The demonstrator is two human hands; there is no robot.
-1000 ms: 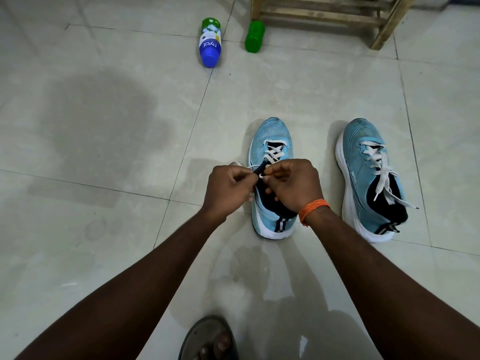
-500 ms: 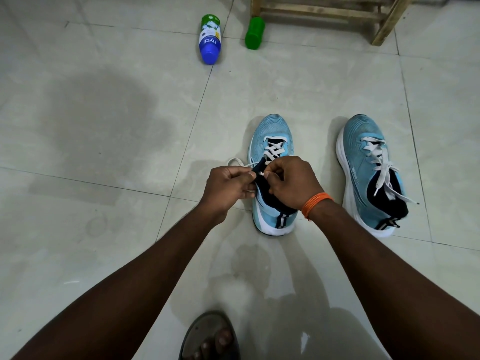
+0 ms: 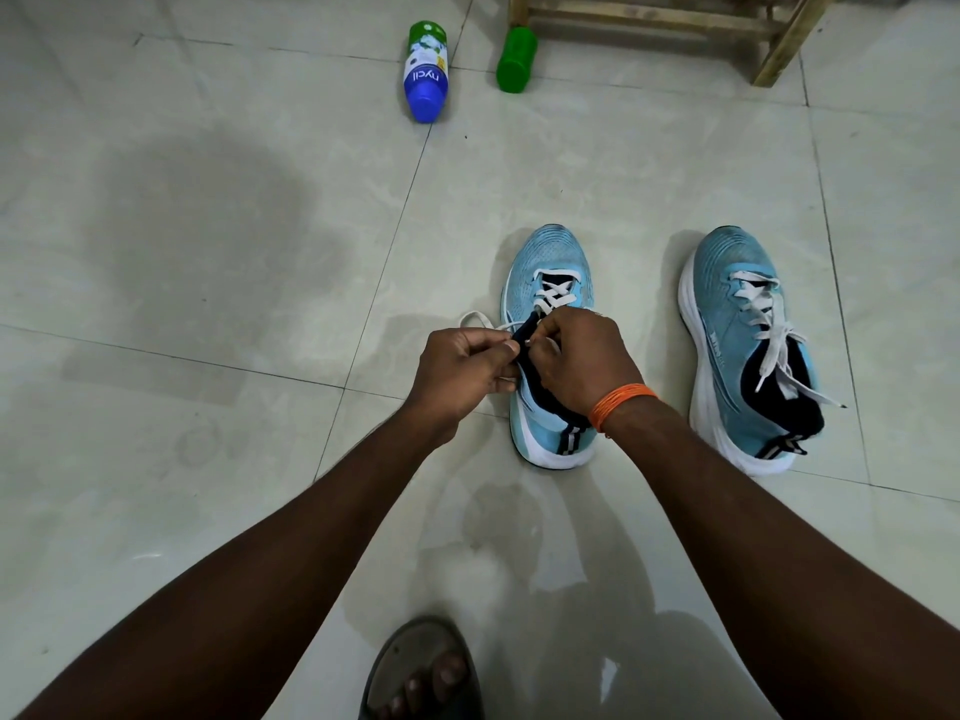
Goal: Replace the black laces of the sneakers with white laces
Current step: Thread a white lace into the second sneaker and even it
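"Judging how that white lace (image 3: 553, 296) will handle, what would you say?"

"Light, limp and flat, probably a woven fabric. It will flop and twist, and it goes nowhere if pushed, so take it at the stiff tip rather than along its length. The right grip (image 3: 582, 361) is closed in a pinch on the lace end, just near of the crossed rows on the left sneaker (image 3: 550, 257). That shoe stands on the tiled floor (image 3: 208, 252) with its toe pointing far."

"And the other hand?"

"The left grip (image 3: 462, 374) is closed too, thumb pressed against fingers on the dark tongue (image 3: 524, 332), holding it up. A slack loop (image 3: 475, 318) of lace lies on the floor just left of the shoe. Whether lace also runs under those fingers I cannot tell."

"The shoe itself?"

"Soft knitted blue upper, padded dark collar, thick white foam sole — likely light enough to slide on glossy tile, so it wants steadying. Only its far eyelets are crossed. The right sneaker (image 3: 737, 314) stands apart to the right, laced in white with loose ends."

"Anything else about?"

"A blue-and-green bottle (image 3: 426, 70) and a green bottle (image 3: 515, 59) lie far off — smooth plastic, beside a wooden stool (image 3: 675, 18)."
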